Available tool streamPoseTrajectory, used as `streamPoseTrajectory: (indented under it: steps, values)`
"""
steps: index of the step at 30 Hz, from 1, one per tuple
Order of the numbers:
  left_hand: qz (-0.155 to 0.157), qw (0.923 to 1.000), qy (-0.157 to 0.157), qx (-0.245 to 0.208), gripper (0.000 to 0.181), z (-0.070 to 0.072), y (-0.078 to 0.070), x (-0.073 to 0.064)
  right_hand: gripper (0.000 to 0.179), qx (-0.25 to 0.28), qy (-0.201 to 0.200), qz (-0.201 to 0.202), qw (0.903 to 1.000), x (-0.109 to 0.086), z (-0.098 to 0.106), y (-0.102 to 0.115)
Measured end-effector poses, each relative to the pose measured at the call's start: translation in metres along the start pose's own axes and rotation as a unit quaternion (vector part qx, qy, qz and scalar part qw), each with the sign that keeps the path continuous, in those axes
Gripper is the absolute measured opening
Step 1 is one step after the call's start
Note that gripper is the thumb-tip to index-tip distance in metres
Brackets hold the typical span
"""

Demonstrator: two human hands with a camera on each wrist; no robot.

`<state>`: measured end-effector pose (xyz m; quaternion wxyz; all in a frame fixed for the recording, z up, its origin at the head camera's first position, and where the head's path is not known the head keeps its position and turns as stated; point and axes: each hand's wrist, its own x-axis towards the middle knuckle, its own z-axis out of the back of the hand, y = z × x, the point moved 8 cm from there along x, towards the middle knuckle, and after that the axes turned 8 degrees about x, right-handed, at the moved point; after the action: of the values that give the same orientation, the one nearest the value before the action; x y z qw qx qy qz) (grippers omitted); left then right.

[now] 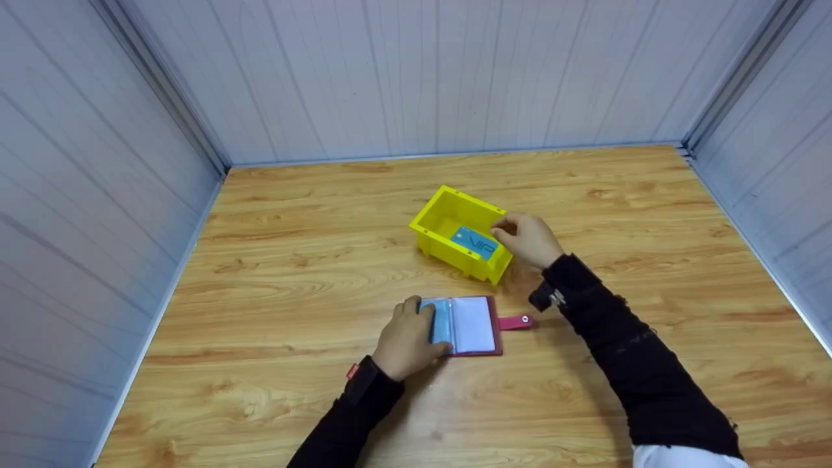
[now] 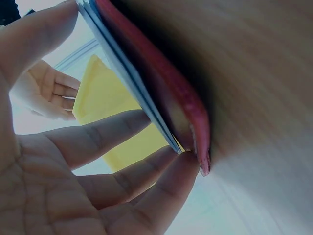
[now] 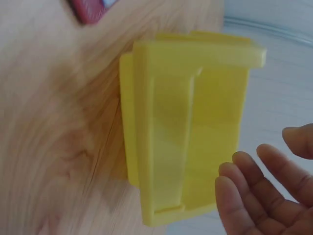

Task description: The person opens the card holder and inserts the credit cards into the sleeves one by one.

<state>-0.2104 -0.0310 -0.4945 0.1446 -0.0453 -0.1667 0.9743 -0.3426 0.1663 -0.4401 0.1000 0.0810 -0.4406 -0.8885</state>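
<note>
An open pink-red card holder (image 1: 498,325) with clear sleeve pages lies on the table, its snap strap (image 1: 517,322) pointing right. My left hand (image 1: 409,338) grips its left part, thumb at the near edge and fingers at the far edge. The left wrist view shows those fingertips at the ends of the sleeves (image 2: 139,88) and the red cover (image 2: 188,105). A blue card (image 1: 474,242) marked VIP lies inside a yellow bin (image 1: 434,242). Over the bin's right end hovers my right hand (image 1: 528,239), fingers loosely bent with nothing between them.
The wood-grain table (image 1: 292,279) is bordered by pale panel walls (image 1: 403,78) at the back and both sides. The bin stands beyond the card holder, set at an angle.
</note>
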Motion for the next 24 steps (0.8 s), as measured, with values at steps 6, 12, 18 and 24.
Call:
streamPoseTrajectory:
  steps: [6,12,18,24]
  values:
    - [0.003,1.0000,0.003,0.003,0.073,0.000,0.001,0.001,0.037,-0.063,0.015,-0.012,0.9978,0.021,-0.015,-0.003]
    - [0.004,0.9999,0.013,0.002,0.072,-0.001,0.002,0.002,0.042,-0.174,0.034,-0.020,0.9840,0.033,-0.034,-0.008]
    - [0.004,0.9998,0.020,0.003,0.073,-0.002,0.003,0.002,0.023,-0.244,0.054,-0.031,0.9678,0.040,-0.048,-0.010]
    - [0.004,0.9998,0.017,0.003,0.073,-0.001,0.003,0.002,0.022,-0.252,0.068,-0.079,0.9620,0.044,-0.051,-0.014]
